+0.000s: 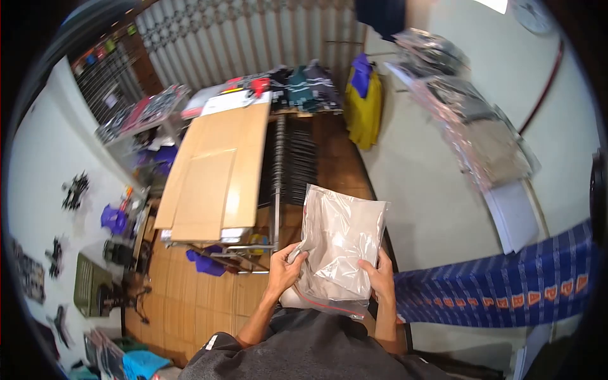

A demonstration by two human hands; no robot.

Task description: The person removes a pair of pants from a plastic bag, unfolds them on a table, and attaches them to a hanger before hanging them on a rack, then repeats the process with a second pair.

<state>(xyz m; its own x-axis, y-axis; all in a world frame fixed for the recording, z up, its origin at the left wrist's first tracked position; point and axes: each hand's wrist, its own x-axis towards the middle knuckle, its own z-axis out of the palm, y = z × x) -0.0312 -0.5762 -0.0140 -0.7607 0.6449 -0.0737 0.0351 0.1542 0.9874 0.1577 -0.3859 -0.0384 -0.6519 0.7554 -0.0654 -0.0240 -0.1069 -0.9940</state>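
A clear plastic bag (342, 244) with a red strip along its lower edge hangs in front of my body, with light beige contents inside. My left hand (288, 269) grips its left side, thumb on the front face. On the right side, my right hand (379, 275) holds the bag's edge, its thumb also pressed on the front. The bag is upright, a little tilted, and its surface shines with glare.
Ahead on the left stands a table topped with a cardboard sheet (209, 171). Beside it is a rack of black hangers (297, 158). Packed garments (487, 139) lie on a right wall shelf. A blue banner (494, 285) hangs at lower right.
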